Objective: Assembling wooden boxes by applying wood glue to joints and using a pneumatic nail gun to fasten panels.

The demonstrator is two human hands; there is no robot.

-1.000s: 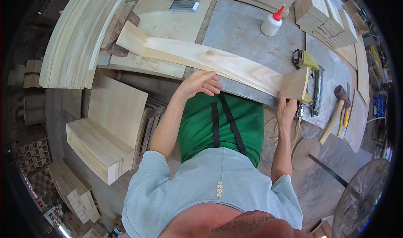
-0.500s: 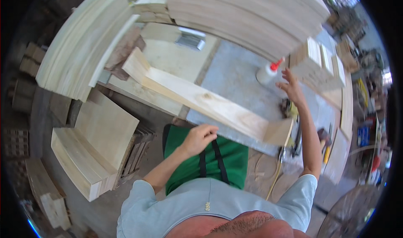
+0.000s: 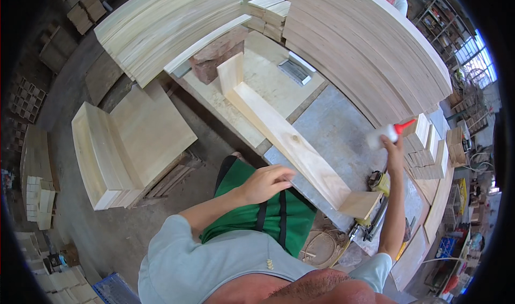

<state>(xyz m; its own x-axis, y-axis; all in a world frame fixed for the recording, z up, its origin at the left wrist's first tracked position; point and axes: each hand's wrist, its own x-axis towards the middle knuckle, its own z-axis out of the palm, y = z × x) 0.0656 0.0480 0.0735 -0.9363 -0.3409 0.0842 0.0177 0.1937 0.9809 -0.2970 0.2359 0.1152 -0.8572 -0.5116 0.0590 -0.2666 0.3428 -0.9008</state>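
Observation:
My right hand (image 3: 394, 151) is closed around a white squeeze bottle (image 3: 377, 137) with a red nozzle cap, tilted above the grey part of the bench. My left hand (image 3: 266, 183) hovers by the bench's near edge, next to the long board, its fingers loosely bent with a gap to the thumb and nothing visible in them. Between the hands lies a long pale wooden piece (image 3: 292, 137) with a short upright board at each end, set diagonally across the bench. A yellow-green nail gun (image 3: 380, 182) rests beside its near right end.
Tall stacks of boards (image 3: 370, 52) line the bench's far side, with another stack (image 3: 171, 30) at the left. A reddish block (image 3: 217, 57) and a metal-framed tray (image 3: 296, 68) sit on the bench. Short wood blocks (image 3: 426, 148) stand at right. A coiled hose (image 3: 324, 247) lies below.
My right hand has taken hold of the white bottle and lifted it off the bench, tilting it. My left hand stays near the edge. The whole view has turned and shifted.

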